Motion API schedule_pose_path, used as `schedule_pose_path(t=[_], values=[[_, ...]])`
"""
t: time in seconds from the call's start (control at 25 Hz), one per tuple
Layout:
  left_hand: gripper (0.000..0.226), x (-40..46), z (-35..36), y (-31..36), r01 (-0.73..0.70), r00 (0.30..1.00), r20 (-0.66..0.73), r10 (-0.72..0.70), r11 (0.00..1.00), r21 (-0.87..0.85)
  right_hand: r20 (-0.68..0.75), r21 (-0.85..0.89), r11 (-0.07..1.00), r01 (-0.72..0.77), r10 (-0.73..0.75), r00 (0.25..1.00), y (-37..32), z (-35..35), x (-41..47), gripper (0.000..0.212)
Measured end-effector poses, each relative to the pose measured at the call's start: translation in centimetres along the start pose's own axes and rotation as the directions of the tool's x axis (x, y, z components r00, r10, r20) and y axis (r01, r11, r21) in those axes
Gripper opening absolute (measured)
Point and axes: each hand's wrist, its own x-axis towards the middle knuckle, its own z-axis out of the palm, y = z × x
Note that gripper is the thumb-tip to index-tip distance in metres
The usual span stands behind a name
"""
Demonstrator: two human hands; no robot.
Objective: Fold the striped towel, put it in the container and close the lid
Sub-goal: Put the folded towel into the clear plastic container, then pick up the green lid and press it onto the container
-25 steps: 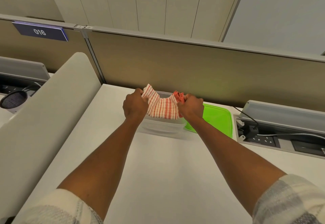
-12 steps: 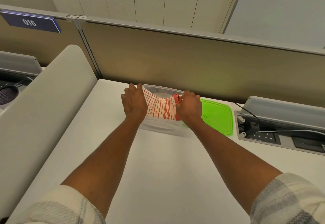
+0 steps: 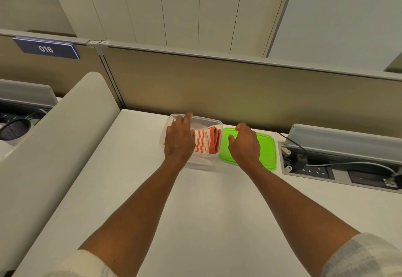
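Observation:
The folded red-and-white striped towel lies inside a clear plastic container at the far side of the white desk. My left hand rests flat over the container's left half, fingers spread, pressing on the towel's left part and hiding it. My right hand hovers open above the green lid, which lies flat on the desk right beside the container. The container has no lid on it.
A beige partition wall stands just behind the container. To the right is a recessed power box with sockets and cables. A rounded white divider borders the desk on the left.
Both hands lowered the towel into the container. My right hand let go of it and moved right over the green lid; my left hand flattened onto the towel.

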Motion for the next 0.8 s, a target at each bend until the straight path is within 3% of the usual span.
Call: schedule_pose_path(t=[0.12,0.28,0.44,0.6,0.8], values=[[0.053,-1.3,-0.2,3.4,-0.06,0.998,0.011,0.062,0.989,-0.135,-0.002,-0.026,1.0,-0.008,0.008,1.0,2.7,-1.8,-1.0,0.028],[0.047,-2.9,0.3,6.8,-0.187,0.979,0.05,0.199,0.964,-0.188,-0.002,-0.011,1.0,-0.018,0.018,1.0,5.9,-4.2,-2.5,0.032],[0.047,-4.5,1.5,9.3,-0.168,0.973,0.108,0.205,0.944,-0.282,0.011,-0.025,1.0,-0.008,0.009,1.0,8.7,-5.6,-4.0,0.037],[0.043,-5.8,3.0,10.4,-0.218,0.951,0.155,0.266,0.937,-0.274,0.057,-0.021,1.0,-0.024,0.025,0.998,11.2,-5.8,-5.2,0.041],[0.05,-7.1,5.7,10.5,-0.19,0.894,0.379,0.237,0.969,-0.159,0.16,-0.003,0.999,-0.032,0.032,0.987,13.3,-4.8,-5.8,0.052]])
